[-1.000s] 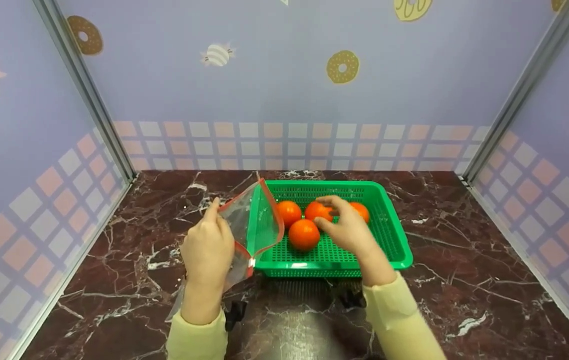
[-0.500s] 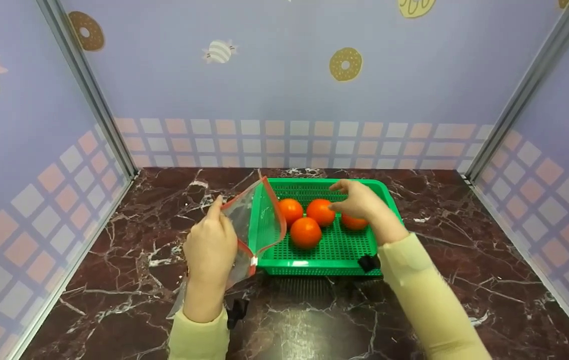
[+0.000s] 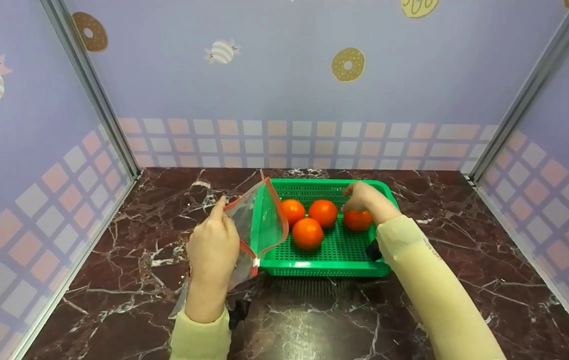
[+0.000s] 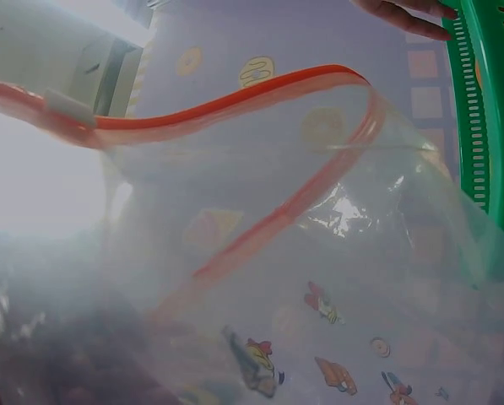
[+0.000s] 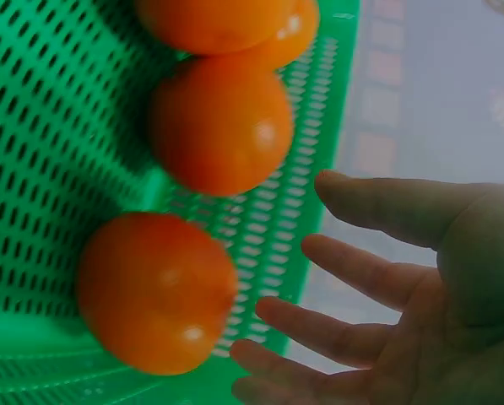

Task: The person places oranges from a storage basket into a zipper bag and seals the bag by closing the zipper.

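Observation:
My left hand (image 3: 212,245) grips a clear zip bag (image 3: 244,220) by its side, index finger stretched along the edge. The bag's red-trimmed mouth gapes toward a green basket (image 3: 324,267) and overlaps its left rim. In the left wrist view the bag (image 4: 235,261) looks empty of fruit, with small printed pictures behind or on it. Inside the basket sit several smooth, round orange fruits (image 3: 308,234). Over the basket's right part, my right hand (image 3: 367,197) hovers above the rightmost fruit (image 3: 358,220). The right wrist view has its fingers spread, apart from that fruit (image 5: 156,293).
A dark red marbled tabletop (image 3: 129,280) carries the basket. Purple patterned panels enclose it at the back (image 3: 284,90) and both sides, with metal posts (image 3: 96,95) at the corners. A white slider (image 3: 256,262) sits on the bag's zip.
My right hand has moved rightward from above the middle fruits to the rightmost one, then dipped lower toward it. The left hand and bag have stayed almost still.

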The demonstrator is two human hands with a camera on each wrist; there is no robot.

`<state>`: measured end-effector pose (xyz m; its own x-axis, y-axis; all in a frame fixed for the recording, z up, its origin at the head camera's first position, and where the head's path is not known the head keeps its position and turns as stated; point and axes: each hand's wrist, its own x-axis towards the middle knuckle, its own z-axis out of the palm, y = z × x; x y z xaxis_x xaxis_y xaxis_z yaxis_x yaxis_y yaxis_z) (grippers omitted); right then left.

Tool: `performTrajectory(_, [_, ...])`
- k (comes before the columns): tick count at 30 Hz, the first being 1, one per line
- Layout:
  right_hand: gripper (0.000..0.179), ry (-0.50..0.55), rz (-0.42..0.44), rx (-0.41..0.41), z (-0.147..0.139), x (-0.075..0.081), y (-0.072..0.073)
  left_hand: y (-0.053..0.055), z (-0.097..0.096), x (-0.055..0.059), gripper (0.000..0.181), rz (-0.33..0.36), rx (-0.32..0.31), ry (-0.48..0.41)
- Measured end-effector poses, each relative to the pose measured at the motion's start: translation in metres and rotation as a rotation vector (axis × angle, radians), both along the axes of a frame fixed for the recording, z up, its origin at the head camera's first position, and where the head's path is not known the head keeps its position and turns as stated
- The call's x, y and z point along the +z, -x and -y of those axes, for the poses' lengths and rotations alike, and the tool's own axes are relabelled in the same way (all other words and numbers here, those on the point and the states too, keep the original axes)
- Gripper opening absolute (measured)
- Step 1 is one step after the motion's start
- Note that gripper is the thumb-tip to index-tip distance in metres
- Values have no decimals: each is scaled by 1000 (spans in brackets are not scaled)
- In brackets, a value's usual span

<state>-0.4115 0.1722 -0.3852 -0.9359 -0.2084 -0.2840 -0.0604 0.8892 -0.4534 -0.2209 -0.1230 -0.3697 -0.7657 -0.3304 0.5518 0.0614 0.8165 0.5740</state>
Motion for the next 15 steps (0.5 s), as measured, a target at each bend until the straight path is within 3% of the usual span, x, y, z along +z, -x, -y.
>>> performTrajectory(15, [68,-144,10,82,-16,-26,17,0,-1,0,41,48,-28,-15])
